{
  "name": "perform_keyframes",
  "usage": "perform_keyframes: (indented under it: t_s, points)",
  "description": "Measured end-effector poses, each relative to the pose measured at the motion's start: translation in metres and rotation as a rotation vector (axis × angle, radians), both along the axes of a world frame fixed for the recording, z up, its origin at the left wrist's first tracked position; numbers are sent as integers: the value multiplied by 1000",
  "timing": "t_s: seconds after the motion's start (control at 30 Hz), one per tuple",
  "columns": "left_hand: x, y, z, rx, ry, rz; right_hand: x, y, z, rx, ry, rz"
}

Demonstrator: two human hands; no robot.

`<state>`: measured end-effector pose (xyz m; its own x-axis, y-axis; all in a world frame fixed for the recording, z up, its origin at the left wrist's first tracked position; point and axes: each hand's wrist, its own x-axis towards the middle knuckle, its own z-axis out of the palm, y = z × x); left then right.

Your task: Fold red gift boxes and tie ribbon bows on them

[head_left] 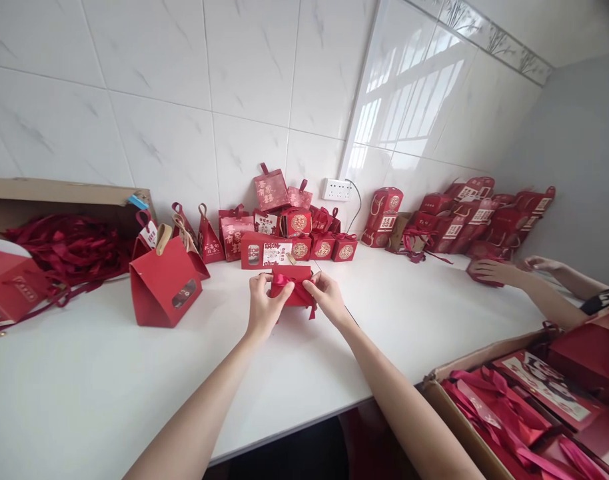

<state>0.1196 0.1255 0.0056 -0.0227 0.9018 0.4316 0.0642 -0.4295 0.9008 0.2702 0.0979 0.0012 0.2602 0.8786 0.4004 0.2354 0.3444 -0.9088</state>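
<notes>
A small red gift box [291, 272] stands on the white table in front of me, with a shiny red ribbon [298, 289] tied in a bow across its front. My left hand [267, 300] pinches the bow's left side between thumb and forefinger. On the other side, my right hand [328, 297] pinches the ribbon's right loop. One ribbon tail hangs below the right fingers. Part of the box is hidden behind my hands. Just behind it lies a long red box [254, 251] with a small window.
Red gift boxes [297, 223] are piled against the tiled wall, near a power strip [337, 190]. At left stand a red handled box [159, 283] and a carton [69, 190] of ribbons. A co-worker's hands [494, 270] touch a red box at right. An open carton [464, 420] sits front right.
</notes>
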Motion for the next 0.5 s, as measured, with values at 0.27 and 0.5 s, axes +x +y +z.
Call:
perform_keyframes:
  t_s: [0.27,0.5]
  points:
    - [0,-1,5,6,-19,25,0,-3,4,-97,177,130]
    - [2,-3,4,11,-42,44,2,0,4,-112,224,165]
